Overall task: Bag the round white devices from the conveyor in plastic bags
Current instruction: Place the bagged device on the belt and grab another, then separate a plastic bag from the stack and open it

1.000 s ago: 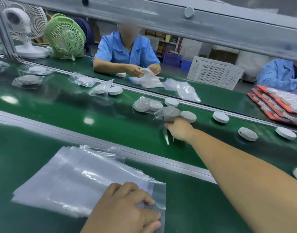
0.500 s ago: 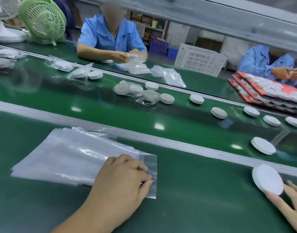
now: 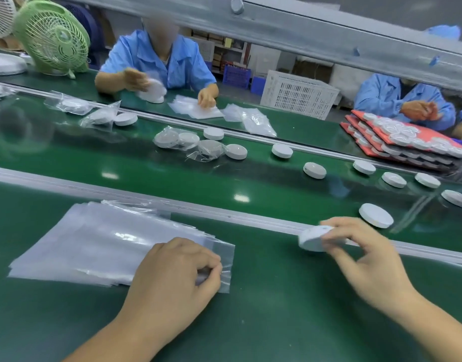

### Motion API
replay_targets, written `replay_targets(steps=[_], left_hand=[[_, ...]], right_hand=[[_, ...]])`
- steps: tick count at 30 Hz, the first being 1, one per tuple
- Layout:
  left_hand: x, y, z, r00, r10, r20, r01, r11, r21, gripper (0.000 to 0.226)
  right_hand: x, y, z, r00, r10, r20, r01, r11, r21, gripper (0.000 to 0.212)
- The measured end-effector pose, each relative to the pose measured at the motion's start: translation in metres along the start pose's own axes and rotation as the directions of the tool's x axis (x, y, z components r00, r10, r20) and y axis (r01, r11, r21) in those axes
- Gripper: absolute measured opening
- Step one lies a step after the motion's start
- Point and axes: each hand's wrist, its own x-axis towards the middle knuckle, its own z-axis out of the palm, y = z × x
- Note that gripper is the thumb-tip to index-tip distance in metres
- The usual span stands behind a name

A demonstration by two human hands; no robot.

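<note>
Over the green bench point(image 3: 276, 314), the right hand point(image 3: 365, 259) holds a round white device point(image 3: 312, 241) in curled fingertips above the metal rail point(image 3: 224, 217), the left hand point(image 3: 172, 278) pinches a corner of the plastic bags point(image 3: 94, 244) stacked just short of that rail, with more devices point(image 3: 314, 170) on the conveyor point(image 3: 146, 171) beyond it.

One round white device point(image 3: 312, 241), tilted on edge, pinched in the right hand point(image 3: 368, 262) over the rail point(image 3: 224, 218). A flat stack of clear plastic bags point(image 3: 99, 241) lies on the near side of the rail.
</note>
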Motion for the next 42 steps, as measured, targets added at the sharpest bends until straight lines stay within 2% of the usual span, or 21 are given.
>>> replay_targets(steps=[2,3,5,8,11,13,14,17,20,22,23,24,26,28,29,31,32,34,38,40,42], left_hand=[[0.001,0.001,-0.002,0.998,-0.056,-0.012,0.055,0.995,-0.085,0.009],[0.001,0.002,-0.002,0.997,-0.083,-0.009,0.081,0.986,-0.147,0.010],[0.000,0.006,-0.003,0.992,-0.125,0.019,0.125,0.948,-0.292,0.012],[0.000,0.010,-0.006,0.983,-0.184,0.013,0.169,0.870,-0.463,0.016],[0.003,0.011,-0.011,0.981,-0.188,0.058,0.178,0.726,-0.665,0.014],[0.002,0.012,-0.013,0.978,-0.095,0.188,0.207,0.592,-0.779,0.040],[0.002,0.012,-0.012,0.977,-0.070,0.203,0.205,0.588,-0.782,0.050],[0.002,0.018,-0.002,0.985,-0.175,0.001,0.116,0.651,-0.750,0.041],[0.007,0.024,0.005,0.919,-0.348,-0.184,0.080,0.623,-0.778,0.030],[0.012,0.022,0.008,0.870,-0.453,-0.193,0.105,0.554,-0.826,0.031],[0.015,0.019,0.008,0.870,-0.460,-0.177,0.117,0.542,-0.832,0.025],[0.018,0.013,0.006,0.880,-0.444,-0.168,0.137,0.577,-0.805,0.022],[0.021,-0.004,0.003,0.916,-0.330,-0.229,0.144,0.803,-0.579,0.031],[0.023,-0.023,0.000,0.958,-0.111,-0.263,0.035,0.960,-0.278,0.022],[0.025,-0.029,-0.001,0.967,0.003,-0.256,-0.036,0.992,-0.123,0.020],[0.026,-0.041,0.004,0.964,0.180,-0.195,-0.170,0.983,0.068,0.021],[0.026,-0.044,0.006,0.963,0.226,-0.148,-0.211,0.971,0.110,0.022],[0.027,-0.045,0.010,0.971,0.236,-0.037,-0.231,0.966,0.116,0.024],[0.028,-0.041,0.016,0.966,0.253,0.043,-0.256,0.963,0.079,0.022],[0.028,-0.039,0.017,0.961,0.274,0.039,-0.276,0.957,0.083,0.023],[0.027,-0.035,0.017,0.957,0.287,0.043,-0.290,0.953,0.086,0.024]], right_hand=[[-0.002,-0.024,0.018,0.948,-0.313,0.065,0.313,0.950,0.006,0.058],[-0.003,-0.034,0.028,0.907,-0.414,0.078,0.414,0.910,0.023,0.055],[-0.004,-0.049,0.049,0.869,-0.494,0.035,0.491,0.868,0.072,0.042],[-0.002,-0.064,0.071,0.908,-0.413,-0.070,0.418,0.887,0.198,0.023],[-0.002,-0.074,0.083,0.965,-0.219,-0.144,0.258,0.885,0.386,0.021],[-0.003,-0.081,0.089,0.992,0.013,-0.122,0.055,0.840,0.539,0.018],[-0.003,-0.084,0.092,0.991,0.089,-0.097,-0.015,0.812,0.584,0.018],[-0.002,-0.095,0.102,0.999,0.038,-0.028,-0.015,0.821,0.571,0.016],[0.009,-0.104,0.105,0.986,0.051,0.161,-0.139,0.787,0.601,0.034],[0.023,-0.100,0.107,0.973,0.038,0.229,-0.147,0.864,0.481,0.033],[0.033,-0.095,0.109,0.969,0.030,0.246,-0.126,0.915,0.383,0.042],[0.046,-0.088,0.112,0.968,0.027,0.248,-0.103,0.949,0.297,0.049],[0.081,-0.065,0.122,0.971,0.109,0.212,-0.152,0.968,0.202,0.052],[0.129,-0.040,0.133,0.937,0.326,0.126,-0.345,0.920,0.186,0.054],[0.157,-0.026,0.137,0.877,0.471,0.095,-0.480,0.842,0.247,0.052],[0.206,-0.001,0.145,0.702,0.694,0.160,-0.685,0.596,0.420,0.041],[0.225,0.010,0.149,0.641,0.735,0.222,-0.737,0.508,0.446,0.035],[0.247,0.024,0.156,0.594,0.739,0.319,-0.793,0.470,0.388,0.024],[0.248,0.023,0.161,0.624,0.677,0.391,-0.781,0.550,0.294,0.017],[0.238,0.018,0.154,0.701,0.616,0.358,-0.708,0.659,0.253,0.020],[0.217,0.024,0.137,0.802,0.530,0.276,-0.568,0.819,0.079,0.030]])
